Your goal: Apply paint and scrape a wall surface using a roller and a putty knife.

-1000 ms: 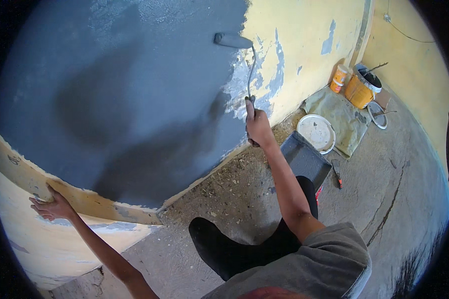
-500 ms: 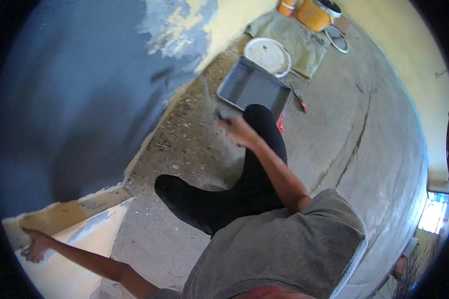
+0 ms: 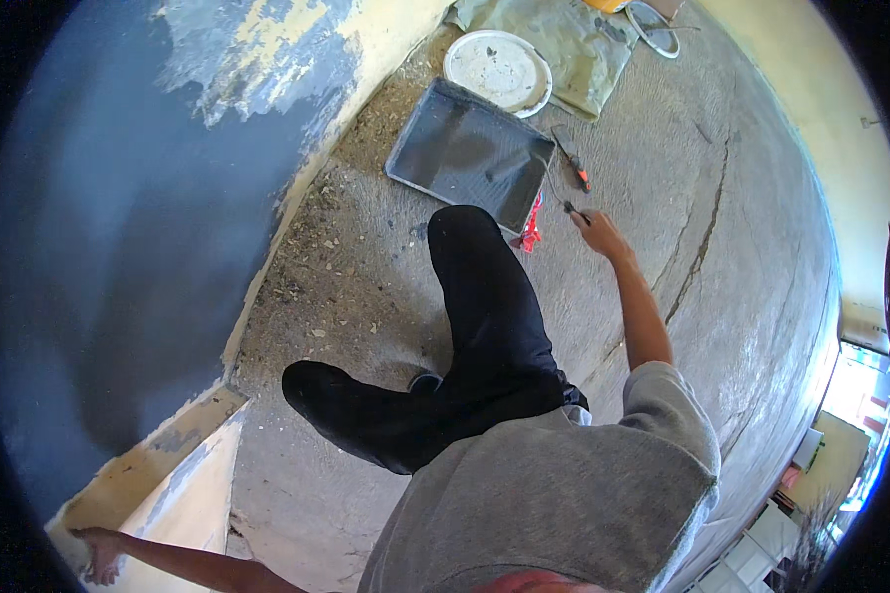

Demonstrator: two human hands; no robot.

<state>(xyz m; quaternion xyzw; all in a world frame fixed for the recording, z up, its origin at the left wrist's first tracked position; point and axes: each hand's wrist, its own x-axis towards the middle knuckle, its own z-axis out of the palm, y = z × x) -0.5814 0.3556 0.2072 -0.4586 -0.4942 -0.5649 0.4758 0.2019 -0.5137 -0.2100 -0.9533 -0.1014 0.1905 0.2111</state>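
Observation:
My right hand (image 3: 601, 235) is closed on the black handle of a paint roller (image 3: 570, 208). The roller's thin wire frame runs up to the right side of the grey paint tray (image 3: 423, 190), where its head is blurred and hard to make out. Dark grey paint coats the tray's inside. Far to the left, my left hand (image 3: 101, 555) rests with fingers extended on the end of the ledge (image 3: 183, 425) below the blue-grey painted wall (image 3: 119, 247). It holds nothing that I can see.
Beyond the tray lie a white round lid (image 3: 499, 71) and a greenish sheet (image 3: 583, 59). An orange-and-black handled tool (image 3: 574, 163) and a red item (image 3: 532, 229) lie beside the tray. Debris (image 3: 307, 267) litters the floor along the wall. A crack (image 3: 702, 237) runs across the concrete.
My right hand has swung with the roller away from the wall, rightward past my knee to the tray's right side. My left hand stays on the ledge. The view has shifted slightly.

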